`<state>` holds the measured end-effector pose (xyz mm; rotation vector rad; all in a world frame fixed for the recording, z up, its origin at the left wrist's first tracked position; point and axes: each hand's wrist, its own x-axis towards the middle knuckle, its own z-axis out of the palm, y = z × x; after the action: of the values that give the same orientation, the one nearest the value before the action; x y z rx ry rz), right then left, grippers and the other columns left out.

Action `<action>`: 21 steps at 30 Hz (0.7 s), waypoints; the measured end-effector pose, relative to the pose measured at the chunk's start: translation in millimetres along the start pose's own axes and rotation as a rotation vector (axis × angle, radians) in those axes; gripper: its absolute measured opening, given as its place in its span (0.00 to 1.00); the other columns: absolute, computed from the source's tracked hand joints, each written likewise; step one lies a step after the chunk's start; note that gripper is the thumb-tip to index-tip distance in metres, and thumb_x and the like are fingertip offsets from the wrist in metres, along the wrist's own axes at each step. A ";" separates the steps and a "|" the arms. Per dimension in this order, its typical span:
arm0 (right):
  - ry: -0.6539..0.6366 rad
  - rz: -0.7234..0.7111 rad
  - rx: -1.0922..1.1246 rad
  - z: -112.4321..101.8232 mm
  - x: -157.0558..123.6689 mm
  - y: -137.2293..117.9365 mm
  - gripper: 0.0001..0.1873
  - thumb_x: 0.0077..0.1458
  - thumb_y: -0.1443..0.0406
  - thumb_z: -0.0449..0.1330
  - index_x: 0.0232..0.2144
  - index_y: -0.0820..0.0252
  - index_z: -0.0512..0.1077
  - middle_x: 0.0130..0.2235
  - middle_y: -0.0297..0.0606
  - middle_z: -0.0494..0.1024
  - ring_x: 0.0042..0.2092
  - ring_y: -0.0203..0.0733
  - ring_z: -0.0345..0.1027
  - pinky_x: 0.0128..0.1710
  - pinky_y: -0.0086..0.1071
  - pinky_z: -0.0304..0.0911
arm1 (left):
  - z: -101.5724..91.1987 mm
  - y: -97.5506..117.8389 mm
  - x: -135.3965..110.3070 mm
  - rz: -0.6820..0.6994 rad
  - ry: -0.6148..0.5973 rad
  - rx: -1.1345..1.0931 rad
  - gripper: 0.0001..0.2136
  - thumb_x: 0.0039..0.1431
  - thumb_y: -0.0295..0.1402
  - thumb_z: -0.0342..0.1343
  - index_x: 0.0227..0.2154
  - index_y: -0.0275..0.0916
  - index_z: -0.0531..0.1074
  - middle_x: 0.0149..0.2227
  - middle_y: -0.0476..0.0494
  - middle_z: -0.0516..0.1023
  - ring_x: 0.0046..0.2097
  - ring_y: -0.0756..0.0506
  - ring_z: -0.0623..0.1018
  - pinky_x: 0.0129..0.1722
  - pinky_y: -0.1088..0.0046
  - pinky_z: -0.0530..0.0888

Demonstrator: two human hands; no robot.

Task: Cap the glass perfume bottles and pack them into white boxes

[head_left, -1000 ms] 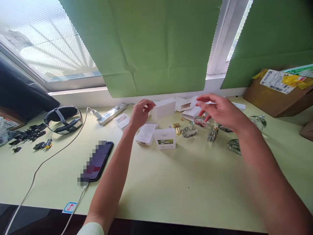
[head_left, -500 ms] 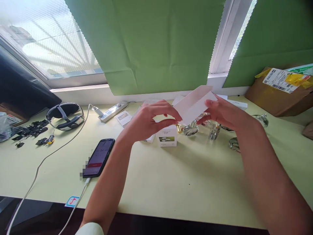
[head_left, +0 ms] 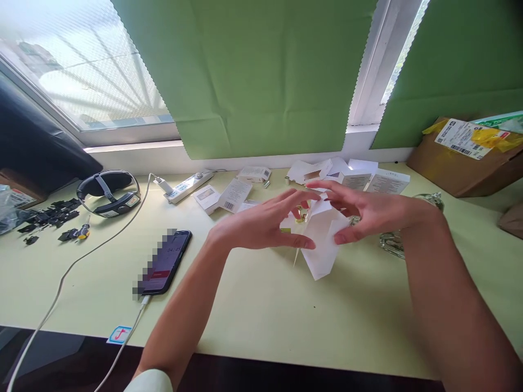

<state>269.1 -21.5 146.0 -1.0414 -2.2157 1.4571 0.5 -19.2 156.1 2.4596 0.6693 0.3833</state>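
A white folding carton (head_left: 324, 247) with flaps spread is held between my two hands, low over the table. My left hand (head_left: 267, 223) has its thumb and fingertips on the carton's left side. On the opposite side, my right hand (head_left: 363, 209) grips it, thumb in front and fingers over the top. Behind the carton, partly hidden, is a small gold-coloured piece (head_left: 301, 214). Shiny, clear or metallic objects lie to the right, one (head_left: 392, 243) under my right wrist and another (head_left: 431, 201) beyond it.
Small printed boxes (head_left: 235, 195) lie behind my left hand, and white cartons (head_left: 388, 181) stand along the wall. A charging phone (head_left: 165, 264), power strip (head_left: 190, 187), headset (head_left: 110, 193) and screwdriver (head_left: 84, 232) are at left. A large cardboard box (head_left: 469, 158) sits at back right.
The carton has come down towards me and turned from slanted to more upright, flaps spreading. Both hands have lowered with it, fingers shifting their hold. The printed boxes behind are now more visible.
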 end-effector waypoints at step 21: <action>0.135 -0.077 0.046 12.6 0.7 -17.1 0.56 0.48 0.62 0.71 0.69 0.34 0.43 0.63 0.37 0.66 0.59 0.52 0.69 0.53 0.43 0.72 | 7.6 11.0 -0.5 -0.001 0.130 0.020 0.35 0.56 0.51 0.60 0.64 0.59 0.52 0.60 0.40 0.61 0.44 0.44 0.77 0.43 0.61 0.79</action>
<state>254.1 -33.4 155.5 -0.9969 -2.0946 1.3577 7.2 -30.7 156.3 2.4688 0.7313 0.5427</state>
